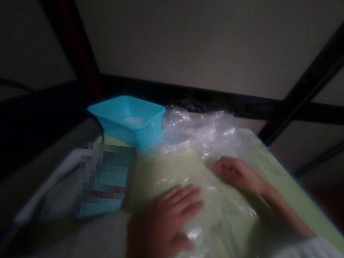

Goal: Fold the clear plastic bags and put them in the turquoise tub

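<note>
Clear, wrinkled plastic film spreads over a yellow-green tabletop and bunches up at the back. My left hand lies palm down on the film in the foreground, its fingers stretched out and apart. Farther back and to the right, my right hand rests on the film with its fingers curled in. Whether film is pinched between those fingers is hidden. The picture is dim and blurred, so the film's edges are hard to make out.
A turquoise plastic tub stands at the back left, with something pale inside. In front of it sits a blue-green object, mostly pixelated. A dark frame bar runs behind the table, with slanted posts either side.
</note>
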`<state>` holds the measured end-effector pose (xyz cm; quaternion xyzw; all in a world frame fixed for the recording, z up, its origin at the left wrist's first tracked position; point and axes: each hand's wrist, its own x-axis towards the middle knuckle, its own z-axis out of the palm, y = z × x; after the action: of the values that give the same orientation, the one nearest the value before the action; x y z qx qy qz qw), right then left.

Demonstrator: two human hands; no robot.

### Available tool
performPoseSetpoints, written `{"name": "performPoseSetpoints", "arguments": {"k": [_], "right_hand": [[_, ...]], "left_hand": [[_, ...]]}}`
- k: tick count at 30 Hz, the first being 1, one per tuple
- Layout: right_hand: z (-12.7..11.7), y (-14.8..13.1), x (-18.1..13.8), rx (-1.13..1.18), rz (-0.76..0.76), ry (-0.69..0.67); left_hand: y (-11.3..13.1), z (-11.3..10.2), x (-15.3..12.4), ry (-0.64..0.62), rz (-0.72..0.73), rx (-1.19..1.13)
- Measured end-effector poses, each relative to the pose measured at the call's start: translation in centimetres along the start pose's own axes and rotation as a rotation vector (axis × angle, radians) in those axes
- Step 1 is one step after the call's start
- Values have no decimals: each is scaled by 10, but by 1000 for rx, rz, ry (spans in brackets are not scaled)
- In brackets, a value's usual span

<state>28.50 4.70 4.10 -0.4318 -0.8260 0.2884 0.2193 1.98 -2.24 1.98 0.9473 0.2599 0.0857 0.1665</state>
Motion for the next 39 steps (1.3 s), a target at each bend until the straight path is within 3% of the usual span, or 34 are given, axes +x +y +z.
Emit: {"name": "performPoseSetpoints", "arguments": {"k": [5,10,14,18,24,30,39], "right_hand": [[7,13,4,-113,-84,48],[7,8,3,-134,-45,133],[23,-22,-3,-108,-221,-3],[47,-37,-12,-187,-249,-165],[59,-11,-15,-362,-257,-189],[47,15,-14,-445,-235,-65],[42,22,-15,-490,-191,-68]], "left_hand": [[4,-1,-2,-24,-19,-19],[9,-5,-2,-26,-92,-14],[4,6,-2,111,-208,-15],[-1,15,-2,160,-239,45],[1,4,1,-51,-262,81],[-1,8,-2,19,-219,72],[2,4,0,-22,-263,63]]}}
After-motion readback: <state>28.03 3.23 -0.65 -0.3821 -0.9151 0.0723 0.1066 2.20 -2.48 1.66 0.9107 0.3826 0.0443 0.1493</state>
